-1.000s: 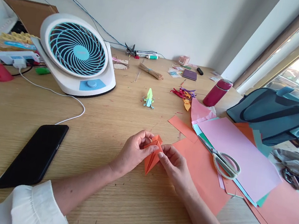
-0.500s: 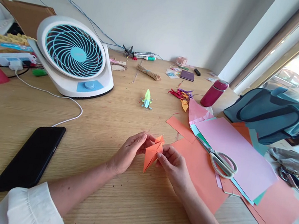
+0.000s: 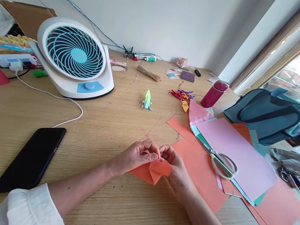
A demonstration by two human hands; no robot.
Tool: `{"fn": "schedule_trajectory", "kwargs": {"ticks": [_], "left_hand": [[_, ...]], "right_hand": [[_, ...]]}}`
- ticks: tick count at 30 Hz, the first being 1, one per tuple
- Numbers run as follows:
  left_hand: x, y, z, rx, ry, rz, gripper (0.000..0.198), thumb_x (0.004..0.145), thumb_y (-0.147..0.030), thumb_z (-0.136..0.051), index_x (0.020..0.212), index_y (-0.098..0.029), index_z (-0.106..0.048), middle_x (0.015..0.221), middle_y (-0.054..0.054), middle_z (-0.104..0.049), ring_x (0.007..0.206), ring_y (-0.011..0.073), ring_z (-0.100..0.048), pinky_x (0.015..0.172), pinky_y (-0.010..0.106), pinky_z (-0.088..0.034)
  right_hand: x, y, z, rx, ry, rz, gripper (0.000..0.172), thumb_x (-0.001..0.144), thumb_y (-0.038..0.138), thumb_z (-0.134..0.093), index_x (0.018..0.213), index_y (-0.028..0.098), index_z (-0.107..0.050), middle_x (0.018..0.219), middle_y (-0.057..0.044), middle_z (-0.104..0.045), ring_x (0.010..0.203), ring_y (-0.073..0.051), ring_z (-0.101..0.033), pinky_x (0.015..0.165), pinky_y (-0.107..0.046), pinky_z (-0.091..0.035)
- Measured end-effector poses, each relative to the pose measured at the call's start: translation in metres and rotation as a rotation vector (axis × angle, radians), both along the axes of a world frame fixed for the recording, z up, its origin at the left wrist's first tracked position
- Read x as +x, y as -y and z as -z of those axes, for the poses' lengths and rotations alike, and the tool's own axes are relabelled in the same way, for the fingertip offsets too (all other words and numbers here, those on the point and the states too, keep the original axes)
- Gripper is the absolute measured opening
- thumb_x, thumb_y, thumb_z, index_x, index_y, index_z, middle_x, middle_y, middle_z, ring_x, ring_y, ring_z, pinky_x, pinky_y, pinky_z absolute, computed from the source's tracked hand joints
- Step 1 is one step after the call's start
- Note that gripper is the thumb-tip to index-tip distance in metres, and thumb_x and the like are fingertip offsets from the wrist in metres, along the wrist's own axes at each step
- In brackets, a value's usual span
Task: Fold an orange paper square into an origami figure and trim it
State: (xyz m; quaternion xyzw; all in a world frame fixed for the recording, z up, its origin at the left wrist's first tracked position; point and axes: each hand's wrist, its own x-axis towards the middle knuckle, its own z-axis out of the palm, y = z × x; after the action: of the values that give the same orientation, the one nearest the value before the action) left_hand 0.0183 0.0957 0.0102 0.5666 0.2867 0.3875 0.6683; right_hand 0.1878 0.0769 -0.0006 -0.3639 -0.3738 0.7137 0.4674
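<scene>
Both of my hands meet over a folded orange paper piece [image 3: 152,170] low on the wooden table [image 3: 114,122]. My left hand [image 3: 134,156] pinches its upper edge from the left. My right hand [image 3: 173,165] grips the same edge from the right, fingertips almost touching the left ones. The paper now spreads out wide and flat below my fingers, with a pointed flap hanging down. Its upper part is hidden under my fingers.
A black phone [image 3: 30,158] on a white cable lies at the left, a white and blue fan [image 3: 74,60] behind it. Scissors [image 3: 220,162] rest on pink and orange sheets [image 3: 239,156] at the right. A small green paper figure [image 3: 147,100], a red bottle [image 3: 215,93] and a blue bag [image 3: 274,112] stand further back.
The orange paper was a narrow upright kite shape between my fingers; now it is opened out wide and low on the table. My hands have moved closer together above it.
</scene>
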Motion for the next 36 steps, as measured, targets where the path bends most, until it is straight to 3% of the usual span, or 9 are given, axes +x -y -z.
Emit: {"fn": "schedule_trajectory", "kwargs": {"ticks": [4, 8, 15, 19, 22, 26, 29, 32, 36], "left_hand": [[0.003, 0.0, 0.001, 0.071, -0.026, -0.024, 0.026, 0.094, -0.039, -0.061, 0.081, -0.016, -0.053, 0.075, -0.002, -0.054, 0.069, 0.012, -0.058, 0.069, 0.026, -0.047], [0.004, 0.002, 0.0, 0.193, -0.189, -0.187, 0.024, 0.095, -0.035, -0.056, 0.081, -0.016, -0.055, 0.075, -0.002, -0.054, 0.07, 0.0106, -0.052, 0.066, 0.022, -0.042], [0.003, 0.002, 0.005, 0.322, -0.377, -0.172, 0.027, 0.098, -0.035, -0.05, 0.081, -0.016, -0.059, 0.074, -0.001, -0.058, 0.07, 0.0111, -0.051, 0.067, 0.022, -0.041], [0.003, -0.002, 0.011, 0.312, -0.363, -0.243, 0.026, 0.098, -0.032, -0.049, 0.08, -0.016, -0.059, 0.072, -0.001, -0.06, 0.067, 0.0107, -0.054, 0.066, 0.022, -0.043], [0.003, -0.003, 0.014, 0.308, -0.333, -0.211, 0.023, 0.097, -0.03, -0.051, 0.081, -0.016, -0.06, 0.072, 0.0, -0.06, 0.068, 0.0109, -0.057, 0.066, 0.021, -0.045], [0.004, -0.003, 0.017, 0.321, -0.329, -0.184, 0.024, 0.097, -0.03, -0.05, 0.079, -0.016, -0.06, 0.072, 0.0, -0.06, 0.071, 0.0116, -0.059, 0.069, 0.022, -0.046], [0.005, -0.003, 0.018, 0.323, -0.325, -0.189, 0.024, 0.096, -0.03, -0.051, 0.079, -0.017, -0.061, 0.072, -0.001, -0.061, 0.071, 0.0118, -0.06, 0.07, 0.022, -0.046], [0.004, -0.002, 0.018, 0.323, -0.306, -0.192, 0.024, 0.096, -0.031, -0.052, 0.08, -0.017, -0.061, 0.071, 0.0, -0.06, 0.071, 0.0123, -0.06, 0.069, 0.023, -0.046], [0.003, 0.003, 0.011, 0.347, -0.244, -0.144, 0.027, 0.097, -0.036, -0.05, 0.089, -0.015, -0.065, 0.08, 0.003, -0.066, 0.079, 0.0144, -0.063, 0.073, 0.024, -0.048]], "right_hand": [[-0.001, 0.0, -0.001, 0.005, 0.065, -0.007, 0.041, 0.068, 0.044, -0.087, 0.087, 0.021, -0.058, 0.074, 0.003, -0.064, 0.062, -0.011, -0.062, 0.061, -0.024, -0.048], [0.003, 0.001, -0.002, -0.002, 0.117, 0.075, 0.037, 0.072, 0.043, -0.083, 0.088, 0.02, -0.06, 0.079, 0.003, -0.065, 0.064, -0.009, -0.061, 0.063, -0.023, -0.048], [0.012, -0.002, -0.006, 0.095, 0.23, 0.127, 0.026, 0.082, 0.04, -0.074, 0.09, 0.02, -0.06, 0.079, 0.002, -0.063, 0.065, -0.008, -0.055, 0.062, -0.021, -0.044], [0.018, 0.012, -0.016, 0.305, 0.508, -0.016, 0.017, 0.091, 0.037, -0.064, 0.093, 0.02, -0.061, 0.084, 0.0, -0.062, 0.075, -0.013, -0.057, 0.069, -0.025, -0.047], [0.029, 0.04, -0.025, 0.478, 0.773, -0.223, 0.018, 0.095, 0.036, -0.059, 0.106, 0.022, -0.062, 0.102, -0.005, -0.065, 0.094, -0.018, -0.061, 0.083, -0.031, -0.05], [0.039, 0.083, -0.027, 0.719, 1.138, -0.371, 0.045, 0.089, 0.034, -0.068, 0.131, 0.024, -0.054, 0.138, -0.012, -0.052, 0.123, -0.028, -0.052, 0.099, -0.043, -0.048], [0.039, 0.1, -0.018, 0.872, 1.337, -0.327, 0.038, 0.095, 0.023, -0.056, 0.133, 0.019, -0.052, 0.133, -0.015, -0.057, 0.118, -0.03, -0.054, 0.096, -0.049, -0.049], [0.035, 0.101, -0.011, 1.01, 1.366, -0.242, 0.03, 0.097, 0.013, -0.045, 0.125, 0.016, -0.057, 0.122, -0.015, -0.065, 0.107, -0.028, -0.061, 0.089, -0.044, -0.052], [0.033, 0.082, -0.017, 0.9, 1.321, -0.103, 0.024, 0.097, 0.013, -0.044, 0.108, 0.019, -0.064, 0.101, -0.008, -0.071, 0.085, -0.019, -0.066, 0.073, -0.03, -0.051]]}}
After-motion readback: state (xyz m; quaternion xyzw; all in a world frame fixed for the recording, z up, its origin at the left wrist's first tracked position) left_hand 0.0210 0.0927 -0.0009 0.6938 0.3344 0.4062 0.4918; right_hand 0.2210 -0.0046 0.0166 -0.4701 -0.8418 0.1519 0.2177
